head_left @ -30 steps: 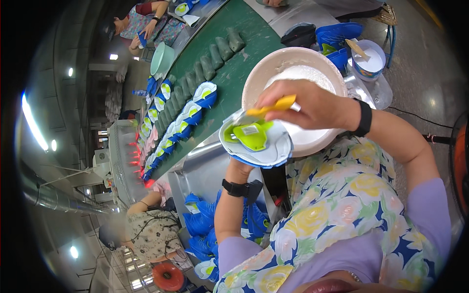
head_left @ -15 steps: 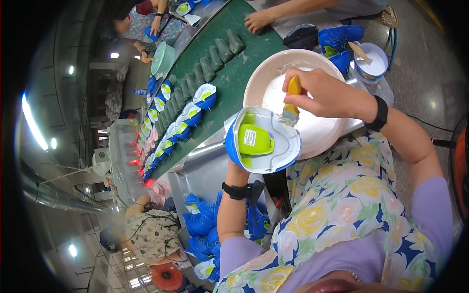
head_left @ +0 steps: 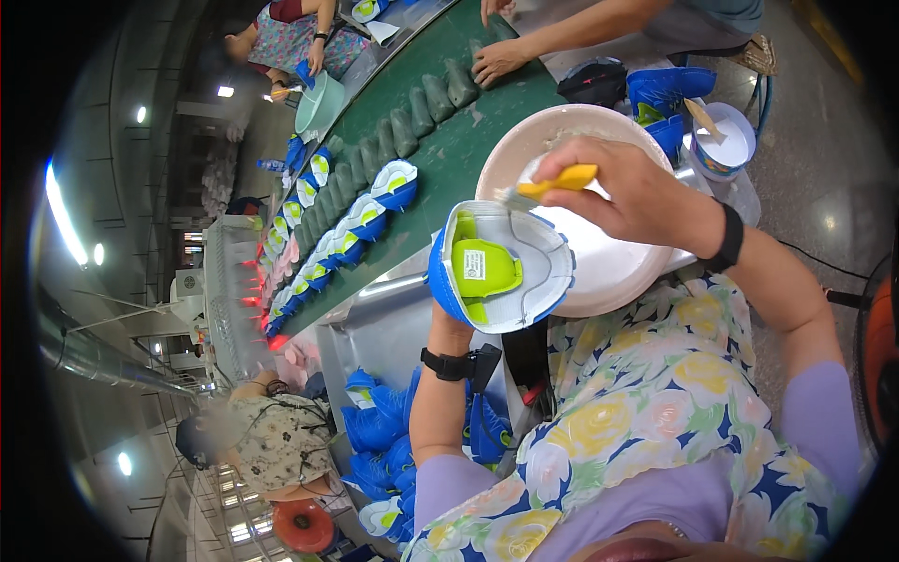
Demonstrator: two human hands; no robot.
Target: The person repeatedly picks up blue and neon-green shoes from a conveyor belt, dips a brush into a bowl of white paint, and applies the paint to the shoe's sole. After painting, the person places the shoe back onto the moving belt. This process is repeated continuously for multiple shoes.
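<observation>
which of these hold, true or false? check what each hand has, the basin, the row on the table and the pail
1. The right hand grips a yellow-handled brush. True.
2. The left hand holds a red cup. False: mostly hidden, it holds up a blue-and-white shoe upper.
3. The big basin holds something white. True.
4. A row of dark grey-green pieces lies on the green table. True.
5. The small pail stands left of the basin in the picture. False: it stands to the right.
</observation>
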